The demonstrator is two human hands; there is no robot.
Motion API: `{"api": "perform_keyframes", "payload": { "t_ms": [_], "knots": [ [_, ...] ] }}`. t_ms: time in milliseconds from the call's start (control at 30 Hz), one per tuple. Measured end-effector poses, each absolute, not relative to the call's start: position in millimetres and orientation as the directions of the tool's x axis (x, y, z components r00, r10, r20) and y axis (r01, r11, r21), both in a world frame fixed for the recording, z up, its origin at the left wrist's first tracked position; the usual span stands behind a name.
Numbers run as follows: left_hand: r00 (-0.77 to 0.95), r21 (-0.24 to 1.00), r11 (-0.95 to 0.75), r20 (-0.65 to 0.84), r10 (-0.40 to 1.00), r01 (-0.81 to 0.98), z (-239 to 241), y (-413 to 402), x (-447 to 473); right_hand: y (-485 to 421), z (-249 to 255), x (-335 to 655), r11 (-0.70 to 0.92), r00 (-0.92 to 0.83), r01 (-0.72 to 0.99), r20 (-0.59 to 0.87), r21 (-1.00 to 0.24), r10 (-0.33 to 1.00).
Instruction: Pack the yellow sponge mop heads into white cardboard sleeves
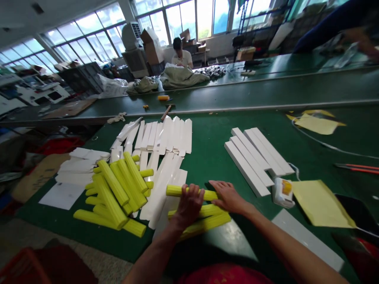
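Observation:
My left hand [189, 205] and my right hand [227, 197] both rest on a yellow ribbed foam stick [176, 191] lying crosswise on the green table [213, 150]. The left hand's fingers curl over the stick's middle; the right hand lies flatter on its right end. Two more yellow sticks [210, 221] lie just under my hands. A heap of several yellow sticks [118, 189] sits to the left. Flat white sleeves [166, 138] are spread beyond my hands.
Long white boxes [254, 157] lie to the right, with a tape dispenser [282, 192] and yellow sheets [321, 203] near them. Red-handled scissors [358, 168] lie far right. A seated person [181, 55] works at the far end; another person's arm [340, 23] shows top right.

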State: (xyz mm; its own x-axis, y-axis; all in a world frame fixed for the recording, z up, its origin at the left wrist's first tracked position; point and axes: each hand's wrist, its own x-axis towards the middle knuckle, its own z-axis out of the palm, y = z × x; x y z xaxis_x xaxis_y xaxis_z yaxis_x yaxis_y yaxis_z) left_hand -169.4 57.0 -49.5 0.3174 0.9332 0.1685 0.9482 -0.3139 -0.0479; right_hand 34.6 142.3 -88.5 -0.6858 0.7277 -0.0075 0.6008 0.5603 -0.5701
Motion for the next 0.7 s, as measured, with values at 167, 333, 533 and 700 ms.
{"api": "perform_keyframes", "payload": {
  "t_ms": [167, 333, 533, 700],
  "knots": [
    [0.468, -0.171, -0.436, 0.296, 0.833, 0.884, -34, 76, -142, 150, -98, 40, 0.516, -0.704, 0.476, 0.043, -0.712, 0.709],
    [0.619, -0.223, -0.605, 0.513, 0.594, 0.765, -9, 72, -126, 142, -102, 57, 0.457, -0.645, 0.37, 0.131, -0.809, 0.753],
    [0.229, 0.136, -0.7, 0.887, 0.402, 0.701, 12, 47, -113, 134, -96, 73, 0.378, -0.604, 0.287, 0.14, -0.88, 0.785],
    [-0.332, 0.682, -0.488, 0.71, 0.621, 0.545, 17, 63, -111, 140, -79, 78, 0.339, -0.627, 0.219, 0.134, -0.915, 0.768]
  ]
}}
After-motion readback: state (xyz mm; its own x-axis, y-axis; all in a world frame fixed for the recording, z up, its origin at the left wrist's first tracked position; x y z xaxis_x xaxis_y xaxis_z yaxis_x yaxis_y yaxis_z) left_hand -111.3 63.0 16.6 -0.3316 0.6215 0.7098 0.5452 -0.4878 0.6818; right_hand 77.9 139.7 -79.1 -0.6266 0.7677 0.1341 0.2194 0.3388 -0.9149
